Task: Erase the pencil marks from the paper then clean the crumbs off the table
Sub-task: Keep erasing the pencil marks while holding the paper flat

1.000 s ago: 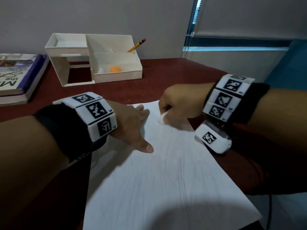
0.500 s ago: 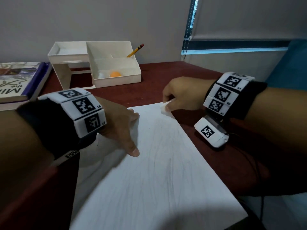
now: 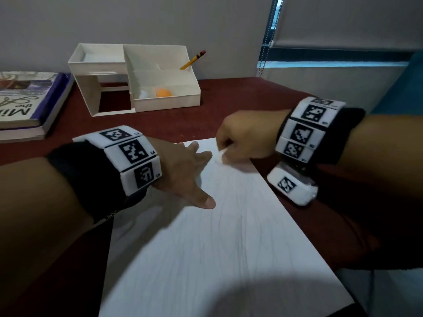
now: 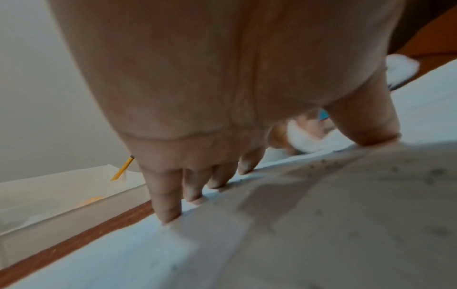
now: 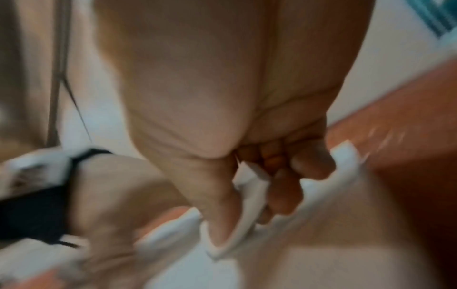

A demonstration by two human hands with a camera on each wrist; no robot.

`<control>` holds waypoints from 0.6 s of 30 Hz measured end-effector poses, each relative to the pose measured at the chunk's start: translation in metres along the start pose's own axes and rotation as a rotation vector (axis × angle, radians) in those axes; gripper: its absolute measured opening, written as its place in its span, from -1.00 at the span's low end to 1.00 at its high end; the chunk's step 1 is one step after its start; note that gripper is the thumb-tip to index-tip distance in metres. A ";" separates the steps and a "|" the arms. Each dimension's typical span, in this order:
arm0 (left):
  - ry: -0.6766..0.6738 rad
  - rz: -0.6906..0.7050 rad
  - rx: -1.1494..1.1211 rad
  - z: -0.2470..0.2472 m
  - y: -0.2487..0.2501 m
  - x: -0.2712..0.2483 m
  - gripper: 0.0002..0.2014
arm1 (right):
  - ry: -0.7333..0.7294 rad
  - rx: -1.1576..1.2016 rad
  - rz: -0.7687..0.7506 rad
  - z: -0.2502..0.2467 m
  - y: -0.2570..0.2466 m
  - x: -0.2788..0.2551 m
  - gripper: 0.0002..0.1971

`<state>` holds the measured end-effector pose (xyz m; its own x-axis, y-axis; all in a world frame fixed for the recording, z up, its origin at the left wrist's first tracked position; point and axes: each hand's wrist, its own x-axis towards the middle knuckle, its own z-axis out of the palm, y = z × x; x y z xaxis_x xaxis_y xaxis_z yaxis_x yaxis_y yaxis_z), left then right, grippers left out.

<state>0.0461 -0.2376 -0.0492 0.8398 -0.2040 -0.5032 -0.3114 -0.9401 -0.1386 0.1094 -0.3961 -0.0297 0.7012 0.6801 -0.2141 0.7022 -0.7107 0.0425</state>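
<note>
A white sheet of paper (image 3: 229, 248) with faint pencil lines lies on the dark red table (image 3: 229, 104). My left hand (image 3: 194, 172) rests flat on its far left part, fingers spread and thumb out, holding it down. In the left wrist view the fingertips (image 4: 165, 211) press along the sheet's far edge (image 4: 321, 224). My right hand (image 3: 229, 152) is curled into a fist at the paper's far edge and pinches a white eraser (image 3: 220, 154) against the sheet. The eraser (image 5: 247, 211) sits between thumb and fingers. Dark specks (image 4: 432, 174) lie on the paper.
A white desk organizer (image 3: 160, 99) at the back holds an orange ball (image 3: 163, 92) and a yellow pencil (image 3: 193, 59). Stacked books (image 3: 29, 104) lie at far left. A blind's bead chain (image 3: 265, 42) hangs at the back right. The table's edge runs just right of the paper.
My right hand with the eraser went to the paper's far corner and has come back a little onto the sheet. The left hand keeps pressing the paper.
</note>
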 end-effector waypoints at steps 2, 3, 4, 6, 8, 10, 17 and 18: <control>0.002 -0.007 0.017 -0.001 0.001 -0.001 0.09 | 0.050 -0.040 0.073 0.002 0.009 0.005 -0.79; 0.001 0.001 0.016 0.000 0.001 -0.001 0.09 | 0.035 -0.033 0.063 0.005 0.006 0.004 -0.79; 0.000 0.012 0.004 0.000 0.000 0.000 0.09 | 0.004 -0.013 0.027 0.007 0.000 0.002 -0.79; -0.001 0.033 -0.026 0.001 -0.001 -0.001 0.05 | -0.076 0.047 -0.057 0.009 -0.016 -0.008 -0.79; 0.001 0.022 -0.025 0.000 -0.001 -0.001 0.06 | -0.061 0.035 -0.064 0.006 -0.018 -0.006 -0.78; 0.006 -0.002 0.010 -0.001 0.000 -0.001 0.10 | 0.006 -0.045 0.023 0.001 -0.007 0.006 -0.79; 0.008 0.067 -0.050 0.002 -0.002 0.002 -0.02 | -0.071 -0.013 -0.162 0.004 -0.032 -0.005 -0.85; 0.012 0.066 -0.040 0.002 -0.002 0.002 0.00 | -0.058 0.009 -0.141 0.002 -0.027 -0.003 -0.81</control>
<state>0.0472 -0.2354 -0.0517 0.8234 -0.2690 -0.4996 -0.3486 -0.9346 -0.0714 0.0879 -0.3793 -0.0320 0.5872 0.7619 -0.2735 0.7919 -0.6106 -0.0008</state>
